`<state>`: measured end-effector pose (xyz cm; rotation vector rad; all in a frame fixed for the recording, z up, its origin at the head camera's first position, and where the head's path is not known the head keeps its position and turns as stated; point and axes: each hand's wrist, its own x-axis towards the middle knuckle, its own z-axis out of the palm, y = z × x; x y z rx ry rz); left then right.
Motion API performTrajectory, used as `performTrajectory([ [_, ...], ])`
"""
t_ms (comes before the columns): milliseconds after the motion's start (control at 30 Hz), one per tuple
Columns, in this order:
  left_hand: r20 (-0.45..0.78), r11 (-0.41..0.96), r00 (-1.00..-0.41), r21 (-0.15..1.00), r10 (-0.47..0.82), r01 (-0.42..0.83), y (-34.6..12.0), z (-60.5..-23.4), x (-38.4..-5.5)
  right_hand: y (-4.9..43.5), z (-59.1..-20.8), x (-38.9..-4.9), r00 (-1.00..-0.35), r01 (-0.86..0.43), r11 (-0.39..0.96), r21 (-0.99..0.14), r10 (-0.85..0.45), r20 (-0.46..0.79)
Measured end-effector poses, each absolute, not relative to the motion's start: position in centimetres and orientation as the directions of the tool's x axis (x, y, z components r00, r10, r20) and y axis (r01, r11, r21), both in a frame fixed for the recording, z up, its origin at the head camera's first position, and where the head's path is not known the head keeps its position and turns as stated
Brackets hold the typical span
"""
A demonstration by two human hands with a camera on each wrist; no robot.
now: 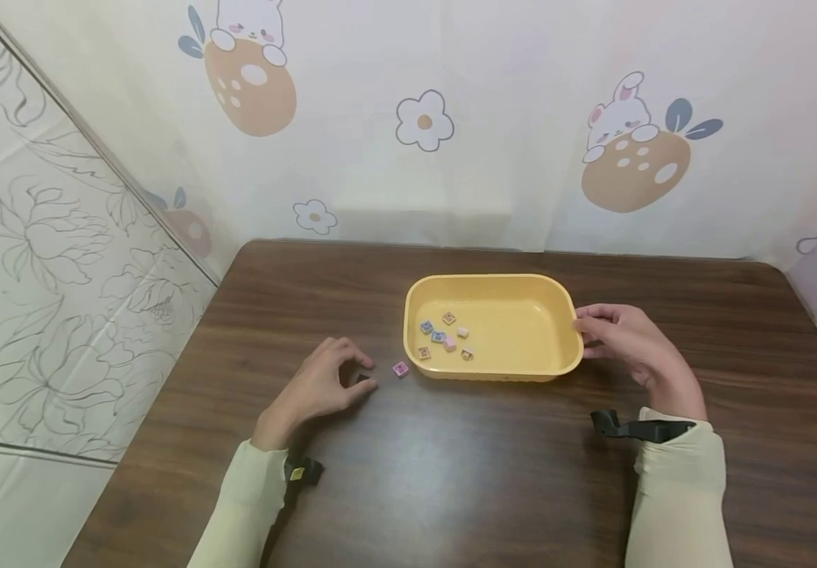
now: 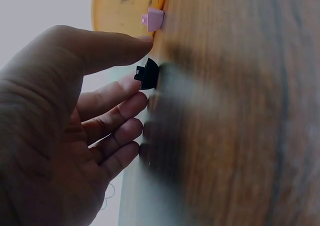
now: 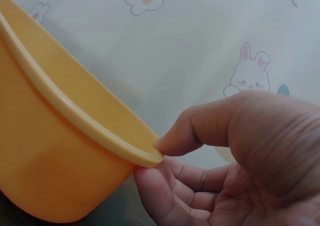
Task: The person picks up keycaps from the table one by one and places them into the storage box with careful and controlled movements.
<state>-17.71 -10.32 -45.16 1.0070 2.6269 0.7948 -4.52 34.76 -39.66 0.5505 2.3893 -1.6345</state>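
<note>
A small black keycap (image 2: 148, 75) lies on the table with its stem up, between the thumb and fingers of my left hand (image 1: 319, 383). In the left wrist view a gap shows between the thumb and the keycap, with the fingertips close on its other side. Just beyond it, a pink-purple keycap (image 1: 400, 369) lies beside a yellow plastic tub (image 1: 529, 367). My right hand (image 1: 628, 343) pinches the tub's right rim, thumb on top and fingers under the lip. Several keycaps, among them a blue one (image 1: 427, 326) and a pink one (image 1: 450, 345), lie in the tub's left part.
The dark wooden table (image 1: 451, 473) reaches back to a wall covering (image 1: 493, 118) printed with rabbits and flowers. A patterned panel (image 1: 46, 237) stands along the left. Black straps (image 1: 650, 430) sit on both wrists.
</note>
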Motion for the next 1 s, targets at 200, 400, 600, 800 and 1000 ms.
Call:
performTrajectory([
  [200, -0.016, 0.615, -0.736, 0.563, 0.677, 0.552, -10.3, -45.3, -17.7, 34.9, -39.6, -4.6, -0.908, 0.416, 0.34, -0.843, 0.202, -0.367],
  [400, -0.011, 0.601, -0.72, 0.561, 0.694, 0.57, -10.6, -45.3, -17.8, 34.9, -39.6, -4.5, -0.908, 0.416, 0.337, -0.844, 0.203, -0.366],
  [600, -0.014, 0.585, -0.701, 0.563, 0.713, 0.584, -11.3, -45.2, -17.5, 34.6, -39.8, -4.5, -0.91, 0.412, 0.331, -0.849, 0.195, -0.365],
  [800, -0.014, 0.577, -0.692, 0.566, 0.721, 0.589, -11.6, -45.4, -17.6, 34.5, -39.7, -4.7, -0.907, 0.42, 0.323, -0.848, 0.197, -0.373],
  [1000, -0.019, 0.586, -0.695, 0.553, 0.719, 0.592, -11.1, -45.3, -17.9, 34.9, -39.9, -4.7, -0.902, 0.428, 0.322, -0.845, 0.211, -0.376],
])
